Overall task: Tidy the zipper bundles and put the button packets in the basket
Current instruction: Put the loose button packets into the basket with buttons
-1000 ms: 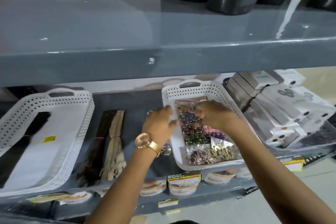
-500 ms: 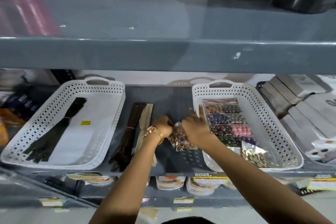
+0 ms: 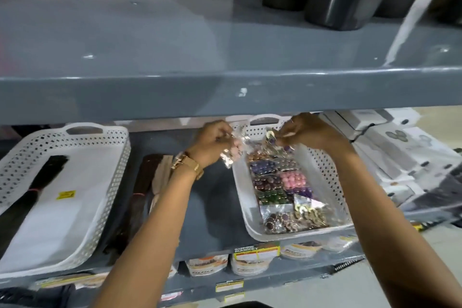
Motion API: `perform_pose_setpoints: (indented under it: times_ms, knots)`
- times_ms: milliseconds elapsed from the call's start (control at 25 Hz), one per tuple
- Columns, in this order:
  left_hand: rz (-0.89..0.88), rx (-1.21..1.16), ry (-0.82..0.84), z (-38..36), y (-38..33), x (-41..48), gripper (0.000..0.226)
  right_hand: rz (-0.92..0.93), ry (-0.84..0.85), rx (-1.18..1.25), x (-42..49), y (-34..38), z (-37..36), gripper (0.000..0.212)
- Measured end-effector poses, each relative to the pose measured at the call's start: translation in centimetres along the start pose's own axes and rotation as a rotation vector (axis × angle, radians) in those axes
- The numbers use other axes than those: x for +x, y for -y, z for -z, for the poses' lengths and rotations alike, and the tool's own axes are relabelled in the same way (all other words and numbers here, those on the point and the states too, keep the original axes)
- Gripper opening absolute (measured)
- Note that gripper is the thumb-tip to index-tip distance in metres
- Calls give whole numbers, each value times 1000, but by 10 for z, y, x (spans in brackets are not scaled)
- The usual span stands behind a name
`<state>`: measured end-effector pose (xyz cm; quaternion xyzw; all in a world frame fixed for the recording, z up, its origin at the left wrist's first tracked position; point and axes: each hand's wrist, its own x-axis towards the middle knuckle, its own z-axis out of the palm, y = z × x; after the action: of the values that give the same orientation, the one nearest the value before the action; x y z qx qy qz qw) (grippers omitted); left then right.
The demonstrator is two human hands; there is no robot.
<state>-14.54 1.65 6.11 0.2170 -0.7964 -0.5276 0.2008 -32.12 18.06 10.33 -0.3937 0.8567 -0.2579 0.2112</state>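
- Both forearms reach up from the lower frame, the left hand (image 3: 212,141) and right hand (image 3: 311,132) raised over the far end of the right basket (image 3: 325,170), centre-right.
- Left hand, with a gold wristwatch (image 3: 186,164), pinches a crinkled clear button packet (image 3: 233,150); right hand pinches a second glossy packet (image 3: 271,141).
- The perforated white plastic basket holds packets of coloured buttons (image 3: 282,187).
- Brown and beige zipper bundles (image 3: 147,182) lie on the grey shelf (image 3: 212,207) between the baskets; a black bundle (image 3: 32,190) lies in the left basket (image 3: 110,182).
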Motion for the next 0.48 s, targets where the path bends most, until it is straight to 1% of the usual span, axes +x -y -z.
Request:
perform_pose_setpoints:
  times_ms: [40, 80, 120, 200, 320, 400, 480]
  knots:
    - [19, 22, 132, -22, -4, 0, 16, -28, 74, -186, -1, -17, 6, 29]
    - [31, 107, 239, -45, -4, 0, 17, -51, 144, -309, -4, -34, 4, 22]
    - [34, 227, 315, -68, -3, -1, 20, -78, 195, -352, -5, -50, -1, 18]
    - [49, 446, 400, -103, 2, -2, 28, -166, 213, -335, -7, -76, -17, 21]
    - [110, 604, 486, -133, 9, -2, 29, -197, 253, -357, -8, -97, -32, 34]
    - [103, 709, 469, -138, 11, -4, 24, -209, 283, -299, -10, -101, -32, 39]
    - [84, 776, 408, -134, 11, -8, 18, -213, 257, -287, -14, -100, -32, 38]
